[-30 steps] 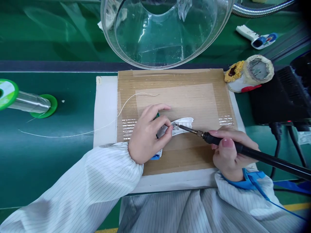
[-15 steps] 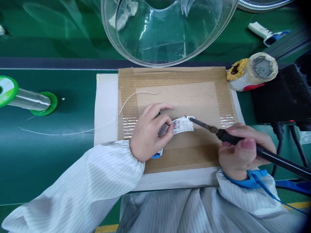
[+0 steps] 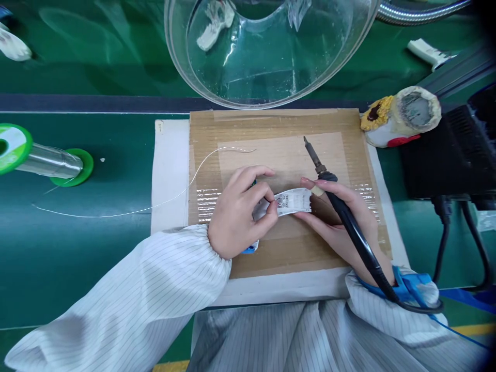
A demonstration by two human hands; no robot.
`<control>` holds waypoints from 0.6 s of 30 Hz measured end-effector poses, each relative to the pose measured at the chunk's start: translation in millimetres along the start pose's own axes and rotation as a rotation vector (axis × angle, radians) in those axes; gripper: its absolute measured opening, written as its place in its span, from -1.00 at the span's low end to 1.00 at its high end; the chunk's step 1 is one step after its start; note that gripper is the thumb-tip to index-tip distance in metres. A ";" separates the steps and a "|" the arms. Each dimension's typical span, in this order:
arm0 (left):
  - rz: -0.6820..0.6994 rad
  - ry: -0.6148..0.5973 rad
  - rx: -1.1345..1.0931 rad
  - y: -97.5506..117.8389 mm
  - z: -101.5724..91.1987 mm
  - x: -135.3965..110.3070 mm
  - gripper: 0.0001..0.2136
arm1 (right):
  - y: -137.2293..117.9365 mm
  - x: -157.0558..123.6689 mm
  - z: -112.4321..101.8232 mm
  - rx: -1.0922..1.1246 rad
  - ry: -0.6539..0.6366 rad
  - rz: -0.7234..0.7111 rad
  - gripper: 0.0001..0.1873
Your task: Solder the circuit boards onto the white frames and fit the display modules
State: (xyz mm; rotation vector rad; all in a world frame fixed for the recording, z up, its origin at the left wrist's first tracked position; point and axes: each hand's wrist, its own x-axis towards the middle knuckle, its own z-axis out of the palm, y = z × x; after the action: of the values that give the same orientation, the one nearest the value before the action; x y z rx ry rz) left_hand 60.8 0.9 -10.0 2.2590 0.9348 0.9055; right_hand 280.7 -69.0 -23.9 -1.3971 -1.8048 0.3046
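My left hand [image 3: 242,214] is closed over a curved white plastic housing [image 3: 295,201], thumb and index finger pinched at its left end. Whatever lies between those fingertips is too small to make out. Small metal-looking parts show inside the housing. Part of it is hidden under the hand, where a blue and white edge [image 3: 250,248] peeks out. In my right hand [image 3: 349,222] a black soldering iron [image 3: 346,214] rests between thumb and index finger, its tip pointing up and away from the housing. The right fingertips touch the housing's right end.
Cardboard [image 3: 271,124] lies on a white board. A thin solder wire [image 3: 170,198] curves across it from the left, near a solder spool [image 3: 50,160]. Behind stands a clear round plastic tub [image 3: 256,77]. At right are a decorated pot [image 3: 416,111] and a black box [image 3: 437,160] with cables.
My right hand has moved left to the housing's right end. The soldering iron has swung from lying over the housing to pointing upward. My left hand has stayed put.
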 end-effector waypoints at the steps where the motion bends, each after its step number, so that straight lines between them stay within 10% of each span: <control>1: 0.000 0.001 -0.009 0.4 -0.6 0.2 -0.90 | -0.4 -1.0 -0.8 0.013 0.010 -0.003 -0.20; 18: 0.093 0.012 -0.090 41.8 -49.1 14.8 -0.88 | -35.9 2.2 -37.5 0.251 0.162 -0.098 -0.03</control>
State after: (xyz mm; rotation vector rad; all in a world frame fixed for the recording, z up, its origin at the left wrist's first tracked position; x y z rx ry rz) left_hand 49.0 -3.6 55.0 2.2378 0.7842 0.9829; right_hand 282.6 -90.2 23.4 -1.1229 -1.6347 0.3434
